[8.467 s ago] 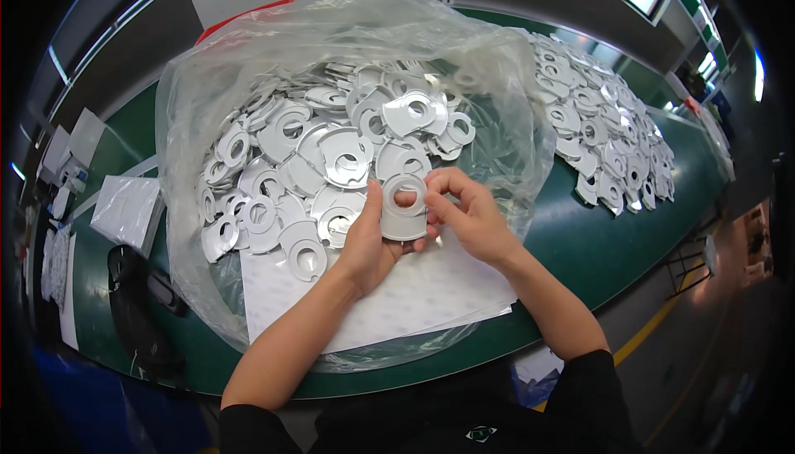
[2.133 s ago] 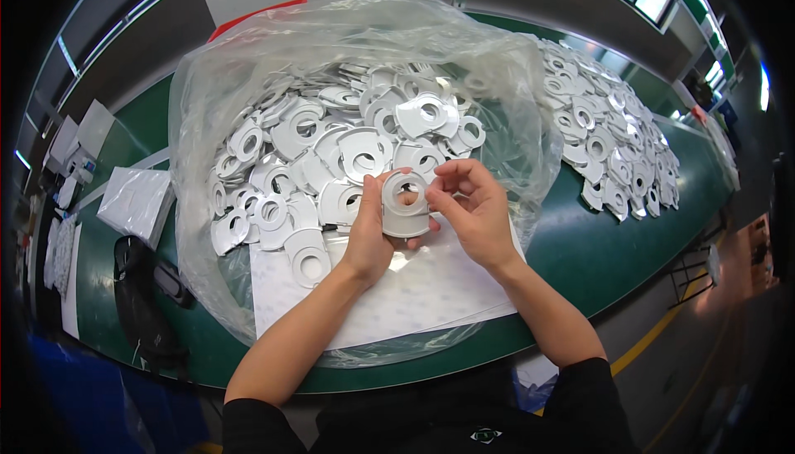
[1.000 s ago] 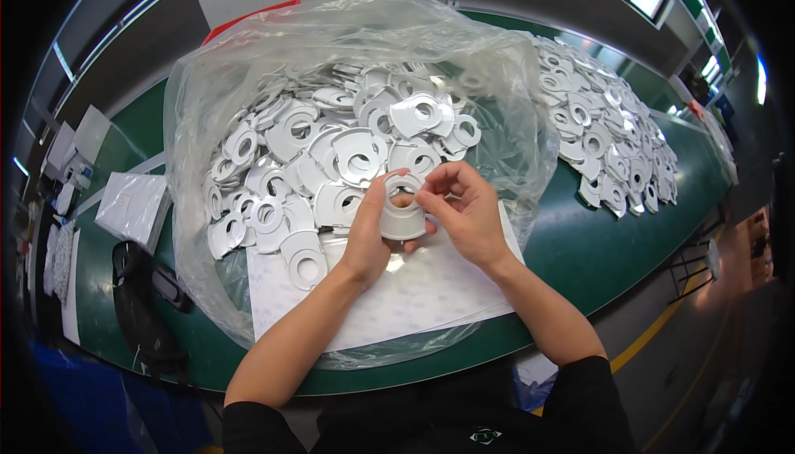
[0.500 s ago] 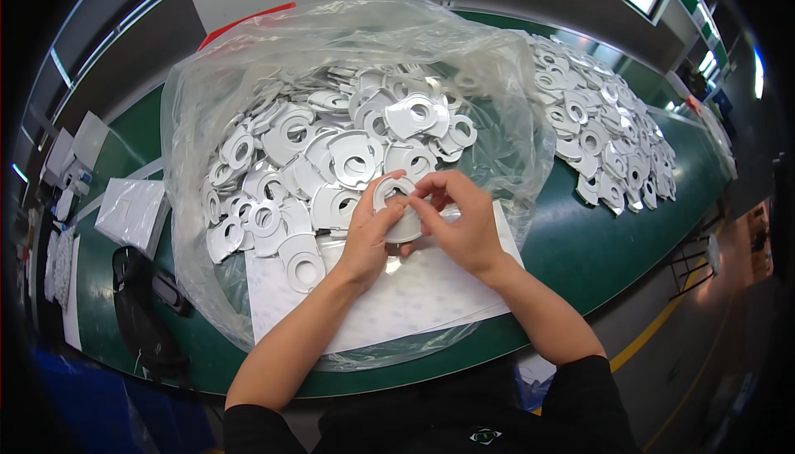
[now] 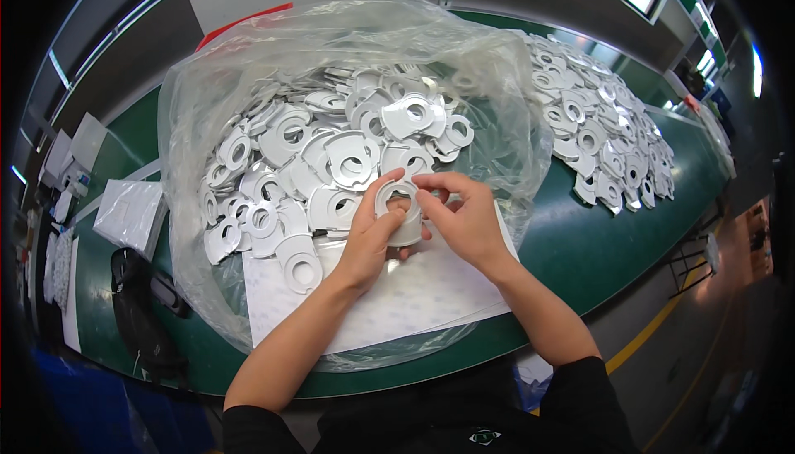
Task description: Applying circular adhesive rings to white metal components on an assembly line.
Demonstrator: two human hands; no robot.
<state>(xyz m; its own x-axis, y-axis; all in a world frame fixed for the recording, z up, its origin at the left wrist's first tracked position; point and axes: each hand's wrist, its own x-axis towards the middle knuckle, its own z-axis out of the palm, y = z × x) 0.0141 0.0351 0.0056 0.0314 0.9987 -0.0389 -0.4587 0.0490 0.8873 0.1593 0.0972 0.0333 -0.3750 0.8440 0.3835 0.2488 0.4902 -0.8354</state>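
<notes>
Inside the left grip (image 5: pixel 366 243) sits a ringed plate (image 5: pixel 408 232).

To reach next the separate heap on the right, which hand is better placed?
Probably the right hand: it is nearer to that heap. The left hand is farther away and holds the white part.

Wide head fisheye — downward, near.

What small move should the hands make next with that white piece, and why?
Perhaps the right hand should gently turn the white piece: the left hand holds it, thumb across its front, and the right thumb and forefinger are at its upper-right edge.
</notes>
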